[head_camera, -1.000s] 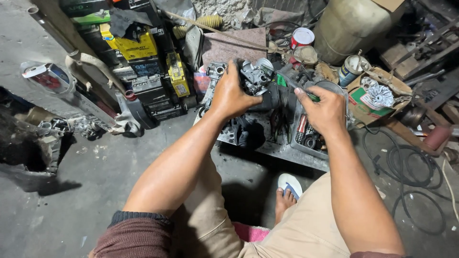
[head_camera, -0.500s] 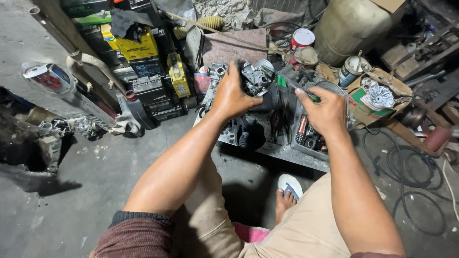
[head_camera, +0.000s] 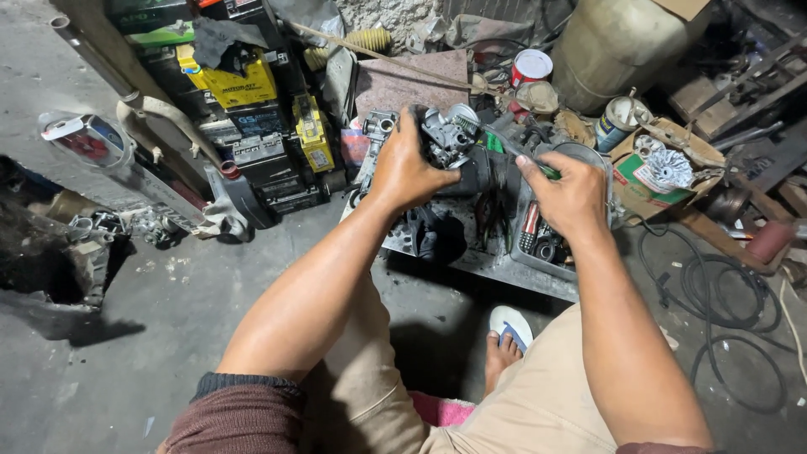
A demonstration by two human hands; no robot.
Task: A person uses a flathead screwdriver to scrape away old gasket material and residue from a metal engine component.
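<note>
Your left hand (head_camera: 406,168) is wrapped around a grey metal carb (head_camera: 450,134), fingers clamped over its left side and thumb across the front, holding it up above the tray (head_camera: 496,265). Your right hand (head_camera: 570,197) is closed on a green-handled screwdriver (head_camera: 514,151), and the shaft runs up and left toward the carb. The tip looks like it meets the carb body, but it's too small to say exactly where.

The tray sits on the concrete floor (head_camera: 168,336) just past your knees. It's got pliers (head_camera: 490,214) in it, plus some red-handled tools (head_camera: 530,227) right under your right hand and a dark engine part (head_camera: 437,235) below the carb.

To the left there's a stack of batteries (head_camera: 244,109), black and yellow, leaning against the wall, with a chrome pipe (head_camera: 160,185) lying in front. Behind the carb you've got a red and white can (head_camera: 531,65) and a big tan jug (head_camera: 622,42). An open cardboard box (head_camera: 664,168) with a crumpled silver thing inside sits to the right, near a second can (head_camera: 618,122). Black cable (head_camera: 731,303) coils on the floor on the right. Your foot in a white sandal (head_camera: 511,332) pokes out between your legs.
</note>
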